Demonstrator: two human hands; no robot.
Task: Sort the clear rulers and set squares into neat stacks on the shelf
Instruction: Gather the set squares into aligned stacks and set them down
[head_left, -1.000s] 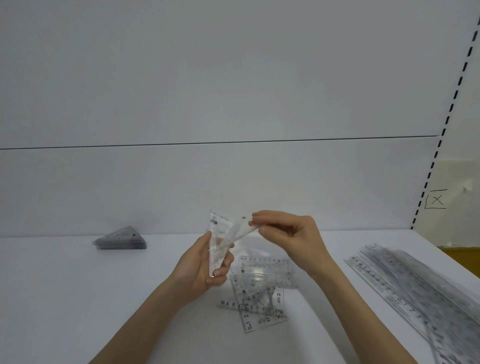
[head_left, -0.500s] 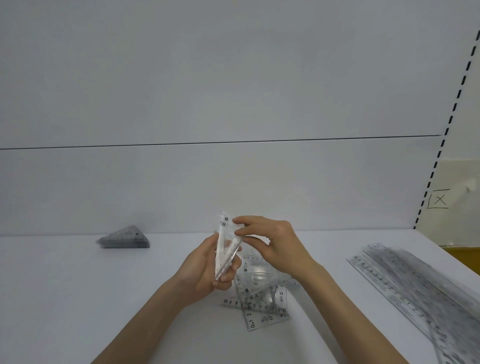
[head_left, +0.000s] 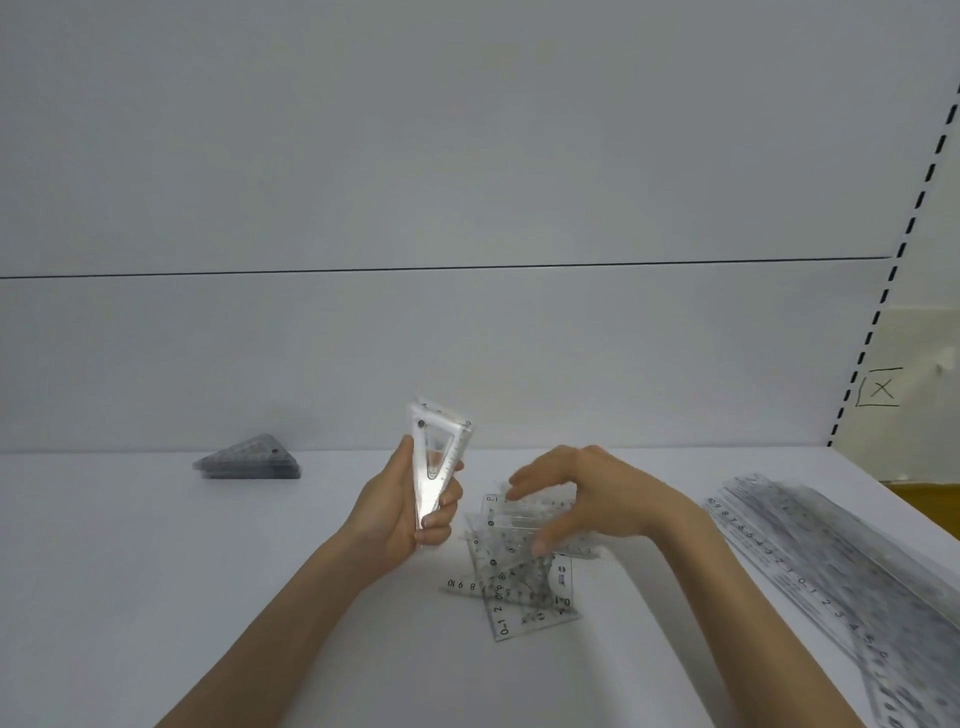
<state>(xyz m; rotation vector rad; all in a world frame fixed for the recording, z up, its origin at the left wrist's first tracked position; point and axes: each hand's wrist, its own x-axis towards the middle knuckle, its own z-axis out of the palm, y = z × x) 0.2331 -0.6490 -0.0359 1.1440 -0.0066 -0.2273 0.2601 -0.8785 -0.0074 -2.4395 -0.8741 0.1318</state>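
Ctr frame: loose pile (head_left: 519, 587) of short clear rulers & triangles on the shelf (head_left: 156, 571), right under the R hand (head_left: 587, 493), fingers spread & curved over it, nothing plainly gripped. L hand (head_left: 395, 514), just left, grips held set squares (head_left: 436, 457) upright, long axis vertical. R is nearer the pile. Legible: "0 1 2", "8 9 10". Sorted stack (head_left: 249, 460) mid-left; long rulers (head_left: 831, 561) right; boxed "X" (head_left: 880, 387) far right.

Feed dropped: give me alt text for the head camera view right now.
The left hand grips clear set squares upright above the white shelf, while the open right hand reaches over a loose pile of short rulers and set squares. A neat stack of set squares lies far left; long rulers lie at right.
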